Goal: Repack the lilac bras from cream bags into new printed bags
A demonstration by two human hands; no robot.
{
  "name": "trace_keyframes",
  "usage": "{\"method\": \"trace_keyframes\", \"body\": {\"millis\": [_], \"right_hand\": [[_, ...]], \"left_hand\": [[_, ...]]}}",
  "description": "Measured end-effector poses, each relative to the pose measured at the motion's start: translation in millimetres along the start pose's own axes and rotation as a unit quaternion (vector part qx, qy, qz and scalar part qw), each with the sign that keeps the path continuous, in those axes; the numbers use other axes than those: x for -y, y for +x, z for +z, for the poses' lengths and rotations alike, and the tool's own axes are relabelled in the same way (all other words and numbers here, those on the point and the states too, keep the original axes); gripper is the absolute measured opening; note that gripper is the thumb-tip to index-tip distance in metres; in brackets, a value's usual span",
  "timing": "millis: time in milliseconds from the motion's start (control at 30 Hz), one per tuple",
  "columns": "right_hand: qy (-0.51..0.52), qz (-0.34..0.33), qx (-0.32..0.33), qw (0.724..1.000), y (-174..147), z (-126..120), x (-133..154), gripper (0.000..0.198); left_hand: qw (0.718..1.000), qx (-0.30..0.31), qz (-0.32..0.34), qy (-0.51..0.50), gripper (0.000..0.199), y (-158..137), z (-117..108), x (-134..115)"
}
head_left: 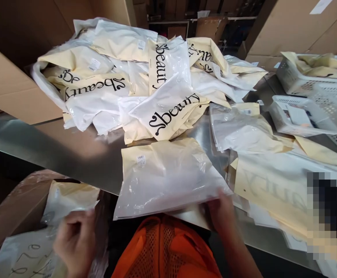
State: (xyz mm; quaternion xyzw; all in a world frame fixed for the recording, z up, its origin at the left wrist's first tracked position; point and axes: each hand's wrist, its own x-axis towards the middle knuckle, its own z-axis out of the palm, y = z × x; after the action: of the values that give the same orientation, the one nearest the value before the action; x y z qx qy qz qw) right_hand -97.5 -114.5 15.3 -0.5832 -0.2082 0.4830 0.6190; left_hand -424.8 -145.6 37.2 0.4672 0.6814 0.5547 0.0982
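The right hand (222, 214) grasps the near right corner of a filled plastic bag (168, 189), with its thumb seemingly over the edge; blur hides the other fingers. That grip probably steadies the bag or keeps it square, since the rest of it lies flat on the table (99, 172) with its barcode label (141, 161) facing up, perhaps so the code can be read. The left hand (76, 241) is off the table, fingers curled, just in front of a cream-and-white packet (71, 195) in a brown carton (21, 204). It is blurred, and I cannot tell whether it pinches anything. The carton sits below the table edge on the left hand's side, likely to keep it within easy reach.

As for where it lies, the bag stretches leftward from the right hand, in front of the orange vest (165, 247); its near left corner is to the right of the left hand and apart from it. Beyond both hands is a heap of similar bags (91, 112), loosely piled, some printed "beauty". Past the right hand, on its outer side, are a stack of flat bags (263, 179), a small white basket (291, 129) and a bigger basket (297, 85).
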Motion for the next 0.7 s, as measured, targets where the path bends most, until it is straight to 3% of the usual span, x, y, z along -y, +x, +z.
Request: {"method": "trace_keyframes", "body": {"millis": [33,67,133,233,300,367,433,500,533,600,667,700], "right_hand": [[-0.026,0.006,0.016,1.000,-5,2,-3,0.043],[-0.055,0.001,0.025,0.998,-10,4,-5,0.048],[-0.100,-0.037,0.018,0.994,-16,8,-3,0.053],[-0.126,-0.074,-0.008,0.989,-16,14,9,0.053],[-0.146,-0.092,-0.012,0.985,-10,12,18,0.051],[-0.185,-0.126,-0.025,0.974,-4,5,23,0.056],[-0.235,-0.182,-0.077,0.952,-3,-4,23,0.062],[-0.298,-0.286,-0.081,0.907,-8,-8,20,0.053],[-0.334,-0.353,-0.037,0.873,-13,-8,17,0.043],[-0.394,-0.462,0.122,0.785,-23,1,13,0.032],[-0.460,-0.497,0.264,0.686,-27,15,11,0.047],[-0.499,-0.499,0.290,0.647,-24,22,11,0.054]], "left_hand": [[0.988,0.069,0.125,0.054,0.018,-6,7,-12],[0.952,0.158,0.240,0.107,0.015,-11,17,-25],[0.849,0.279,0.400,0.204,0.017,-20,40,-50],[0.733,0.341,0.517,0.280,0.004,-16,69,-75],[0.699,0.366,0.552,0.270,0.010,1,78,-86],[0.717,0.376,0.544,0.222,0.016,27,80,-98],[0.779,0.368,0.486,0.147,0.020,54,80,-111],[0.837,0.352,0.413,0.071,0.023,73,83,-123],[0.851,0.350,0.390,0.045,0.023,79,85,-129],[0.852,0.361,0.378,0.022,0.024,82,91,-137],[0.830,0.392,0.396,0.019,0.024,79,96,-143],[0.819,0.405,0.405,0.023,0.024,77,98,-144]]}}
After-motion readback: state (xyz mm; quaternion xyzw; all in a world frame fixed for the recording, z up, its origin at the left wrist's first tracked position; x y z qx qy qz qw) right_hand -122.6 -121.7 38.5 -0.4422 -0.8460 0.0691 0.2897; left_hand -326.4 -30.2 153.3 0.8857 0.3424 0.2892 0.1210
